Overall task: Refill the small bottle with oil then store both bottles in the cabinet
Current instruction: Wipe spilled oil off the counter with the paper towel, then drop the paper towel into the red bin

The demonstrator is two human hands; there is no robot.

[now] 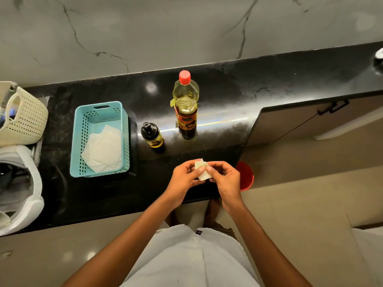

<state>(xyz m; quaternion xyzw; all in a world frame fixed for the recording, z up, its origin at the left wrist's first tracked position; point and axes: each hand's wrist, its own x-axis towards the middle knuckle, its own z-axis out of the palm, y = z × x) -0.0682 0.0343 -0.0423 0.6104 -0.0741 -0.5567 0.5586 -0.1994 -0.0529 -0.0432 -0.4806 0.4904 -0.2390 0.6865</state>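
Observation:
A tall oil bottle (186, 102) with a red cap stands upright on the black counter (228, 96). In front of it and to its left stands a small bottle (152, 135) with a black cap and a little oil at its bottom. Nearer the counter's front edge, my left hand (183, 179) and my right hand (224, 179) pinch a folded white tissue (202, 170) between them, apart from both bottles.
A teal perforated basket (83, 139) holding white tissues sits left of the small bottle. A cream woven basket (22, 119) and a white appliance (20, 183) stand at the far left. A red round object (247, 176) shows below the counter's corner. A cabinet door with a black handle (333, 107) is at right.

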